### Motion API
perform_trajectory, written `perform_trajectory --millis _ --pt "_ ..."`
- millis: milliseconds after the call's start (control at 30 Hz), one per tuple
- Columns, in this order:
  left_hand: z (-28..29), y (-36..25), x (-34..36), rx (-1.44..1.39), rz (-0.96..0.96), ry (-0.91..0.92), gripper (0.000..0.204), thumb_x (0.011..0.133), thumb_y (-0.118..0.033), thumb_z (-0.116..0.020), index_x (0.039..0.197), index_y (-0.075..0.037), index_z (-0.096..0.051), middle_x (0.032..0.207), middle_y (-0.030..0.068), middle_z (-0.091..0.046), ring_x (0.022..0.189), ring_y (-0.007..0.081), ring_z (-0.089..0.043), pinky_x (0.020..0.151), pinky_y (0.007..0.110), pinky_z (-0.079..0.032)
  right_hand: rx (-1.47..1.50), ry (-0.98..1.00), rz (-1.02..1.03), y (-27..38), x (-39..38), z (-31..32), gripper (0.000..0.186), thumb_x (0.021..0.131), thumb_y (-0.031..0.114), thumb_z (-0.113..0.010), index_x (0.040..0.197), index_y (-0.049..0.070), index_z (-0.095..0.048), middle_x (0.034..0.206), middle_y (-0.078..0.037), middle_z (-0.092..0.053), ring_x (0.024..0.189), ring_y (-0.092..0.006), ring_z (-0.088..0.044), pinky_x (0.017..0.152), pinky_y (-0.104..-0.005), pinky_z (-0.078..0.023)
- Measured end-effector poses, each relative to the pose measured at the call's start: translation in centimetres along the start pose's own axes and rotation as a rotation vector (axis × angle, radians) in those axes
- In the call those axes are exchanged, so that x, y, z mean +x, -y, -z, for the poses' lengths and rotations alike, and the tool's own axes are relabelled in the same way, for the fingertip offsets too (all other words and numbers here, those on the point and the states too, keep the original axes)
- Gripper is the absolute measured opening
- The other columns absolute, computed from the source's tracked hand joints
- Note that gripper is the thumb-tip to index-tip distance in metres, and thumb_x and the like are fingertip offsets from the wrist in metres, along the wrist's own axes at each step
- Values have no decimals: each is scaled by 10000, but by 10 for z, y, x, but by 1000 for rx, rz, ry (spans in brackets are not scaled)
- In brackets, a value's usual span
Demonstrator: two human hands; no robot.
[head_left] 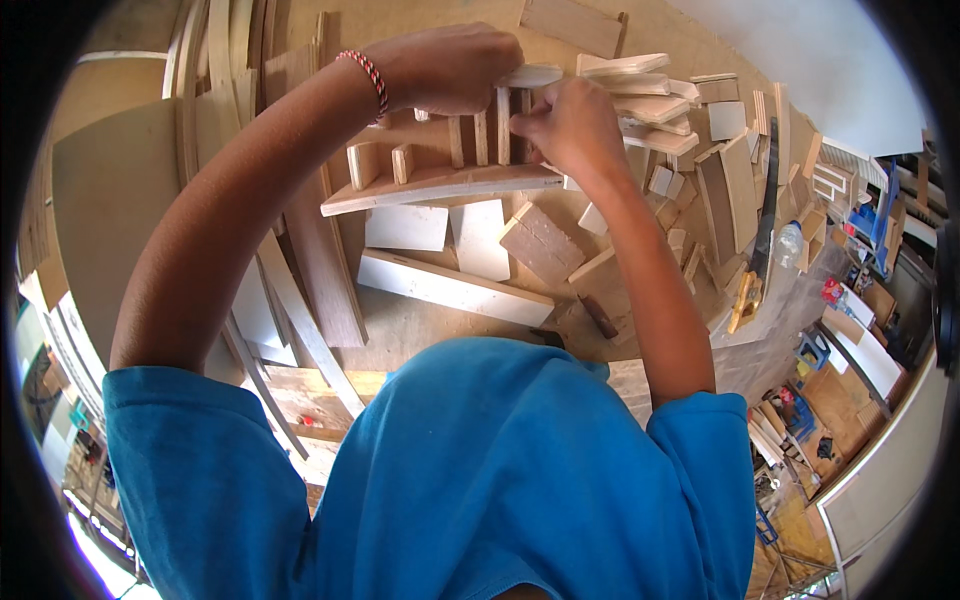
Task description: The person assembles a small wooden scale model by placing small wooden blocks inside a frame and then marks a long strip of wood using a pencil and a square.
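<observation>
A plywood board lies on the bench, with several short wooden blocks standing across it, among them a thick block at its left end. My left hand, with a braided bracelet at the wrist, is curled closed over the far side of this piece. A pale wooden strip shows beside its knuckles; the fingertips are hidden. From the right, my right hand pinches at a narrow wooden strip standing upright among the blocks, thumb and fingers close together.
A stack of pale wood pieces is right of my right hand. Nearer lie white panels and a long white-faced board. A handsaw and a plastic bottle sit at the right edge. Long boards lie left.
</observation>
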State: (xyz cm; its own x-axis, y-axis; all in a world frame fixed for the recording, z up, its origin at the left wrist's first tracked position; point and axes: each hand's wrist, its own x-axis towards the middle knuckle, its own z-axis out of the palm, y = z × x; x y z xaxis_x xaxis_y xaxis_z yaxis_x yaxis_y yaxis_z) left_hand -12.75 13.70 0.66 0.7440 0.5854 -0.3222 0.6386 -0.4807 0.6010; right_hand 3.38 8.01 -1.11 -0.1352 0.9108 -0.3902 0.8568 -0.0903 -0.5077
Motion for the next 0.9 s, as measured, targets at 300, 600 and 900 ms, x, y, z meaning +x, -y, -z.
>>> perform_trajectory --millis 300,600,900 --pt "0 -1 -3 -18 -12 -31 220 596 43 -493 798 81 -571 814 235 -579 838 372 -574 722 406 -449 52 -42 50 -2 1 -3 164 716 125 -661 663 -28 -637 508 -116 -599 454 -160 -608 510 -271 -488" --pt "-3 4 -1 8 -59 -46 152 687 17 -497 781 16 -616 672 236 -569 667 396 -559 623 451 -432 86 8 6 1 0 0 161 715 98 -667 668 -49 -623 529 -117 -600 465 -156 -613 482 -272 -479" --pt "1 -1 -1 -58 7 31 164 591 59 -503 740 73 -571 772 244 -582 796 388 -577 709 421 -459 390 70 -190 -3 -8 29 159 759 115 -668 742 -44 -664 570 -134 -606 477 -181 -572 509 -296 -448"
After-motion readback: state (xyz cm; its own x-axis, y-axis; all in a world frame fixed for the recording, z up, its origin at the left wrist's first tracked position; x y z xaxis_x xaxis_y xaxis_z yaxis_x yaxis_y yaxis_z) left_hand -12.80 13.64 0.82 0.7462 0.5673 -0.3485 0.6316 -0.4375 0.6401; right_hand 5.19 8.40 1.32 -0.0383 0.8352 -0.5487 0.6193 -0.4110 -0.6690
